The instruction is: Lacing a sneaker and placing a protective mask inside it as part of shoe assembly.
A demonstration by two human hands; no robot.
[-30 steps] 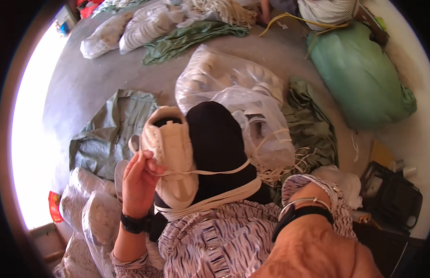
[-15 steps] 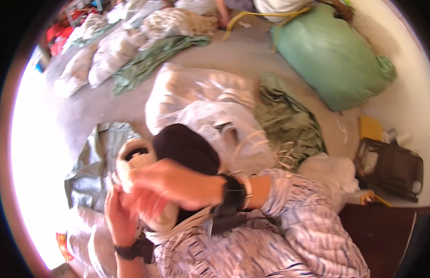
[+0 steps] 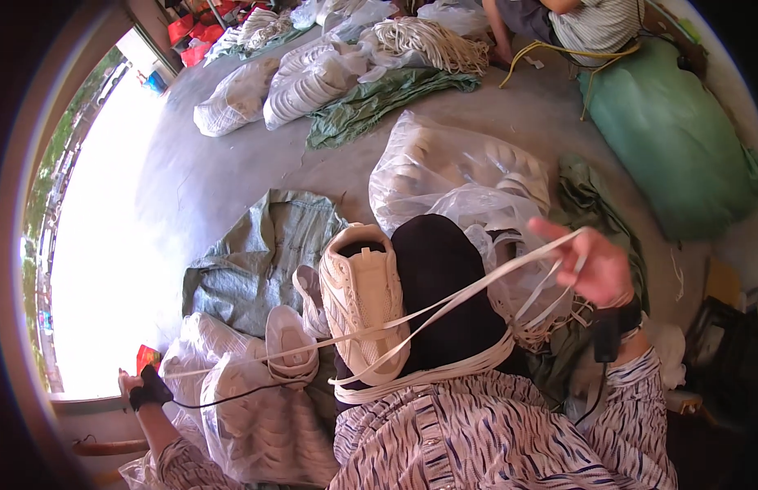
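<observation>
A beige sneaker (image 3: 364, 306) rests on my lap against a dark-clothed knee (image 3: 440, 269), its toe toward me. My right hand (image 3: 595, 265), out at the right, is closed on a pale shoelace (image 3: 452, 300), with a finger extended. The lace runs in strands down across the shoe and on to my left hand (image 3: 136, 387), far out at the left, which grips its end; those fingers are small and partly hidden by a black wrist strap. More pale laces (image 3: 428, 380) lie in a bundle across my lap.
Shoes (image 3: 291, 343) lie left of my lap, above a clear bag of shoes (image 3: 265, 425). Another filled clear bag (image 3: 461, 171) stands ahead. A green sack (image 3: 673, 139) bulges at the right. Beyond are white bundles (image 3: 314, 82) and a seated person (image 3: 595, 28).
My hands were close together beside the shoe; they have spread wide apart, left and right, drawing the lace out between them. The view has shifted left.
</observation>
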